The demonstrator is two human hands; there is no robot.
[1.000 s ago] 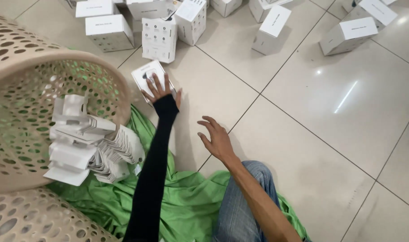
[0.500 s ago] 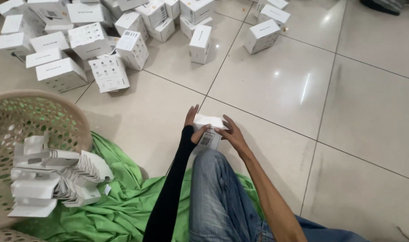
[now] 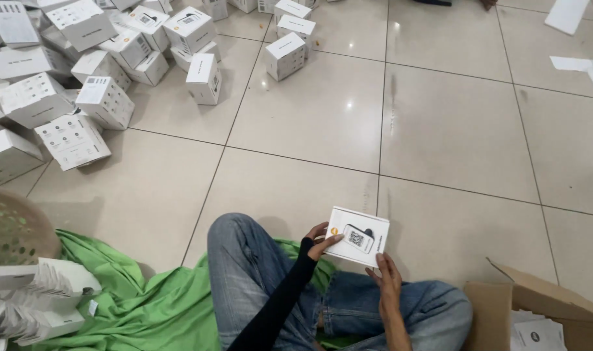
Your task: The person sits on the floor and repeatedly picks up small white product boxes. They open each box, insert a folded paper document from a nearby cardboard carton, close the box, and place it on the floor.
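Head view: both hands, left (image 3: 320, 239) & right (image 3: 389, 281), clamped on small white box (image 3: 357, 236); cardboard carton (image 3: 543, 305) w/ papers just right of hands; basket (image 3: 14, 227) far left.

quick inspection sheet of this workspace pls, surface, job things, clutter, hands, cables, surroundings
surface: pale tiled floor, glossy, dark grout lines
job's things: small white box with a printed panel, held above the lap in both hands
clutter: pile of similar white boxes at upper left; stack of flat white cartons beside a perforated beige basket; green cloth under the legs
hands: left hand grips the box's left edge, arm in a black sleeve; right hand supports its lower edge
cables: nothing seen
surroundings: open cardboard carton at lower right holding white sheets; loose white sheets at upper right
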